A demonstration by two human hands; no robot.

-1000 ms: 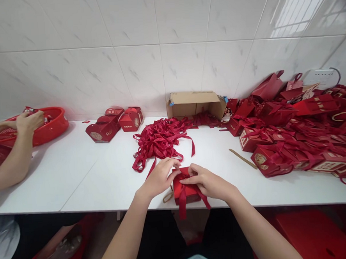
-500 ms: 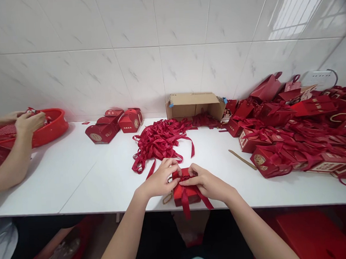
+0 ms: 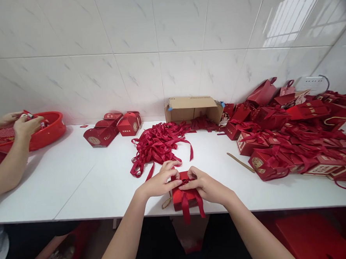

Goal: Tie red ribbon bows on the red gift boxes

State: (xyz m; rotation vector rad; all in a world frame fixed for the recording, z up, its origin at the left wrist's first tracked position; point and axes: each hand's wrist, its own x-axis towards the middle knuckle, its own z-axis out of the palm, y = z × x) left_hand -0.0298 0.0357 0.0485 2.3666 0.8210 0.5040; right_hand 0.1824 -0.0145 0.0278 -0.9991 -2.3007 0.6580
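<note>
A small red gift box (image 3: 183,197) sits at the near edge of the white table (image 3: 76,174). A dark red ribbon (image 3: 186,207) is wrapped over it, its two tails hanging over the front. My left hand (image 3: 160,181) and my right hand (image 3: 204,184) meet on top of the box, fingers pinched on the ribbon at its middle. A beige cord handle (image 3: 167,202) sticks out at the box's left side.
A pile of loose red ribbons (image 3: 159,144) lies just behind the box. An open cardboard box (image 3: 192,108) stands by the wall. Many red boxes and bags (image 3: 293,134) fill the right. Three red boxes (image 3: 111,127) sit left of centre. Another person's hands (image 3: 26,124) are at a red basin (image 3: 41,133).
My fingers have drawn closer together on the ribbon atop the box. The view has tilted slightly upward. The other person's hands stay at the basin.
</note>
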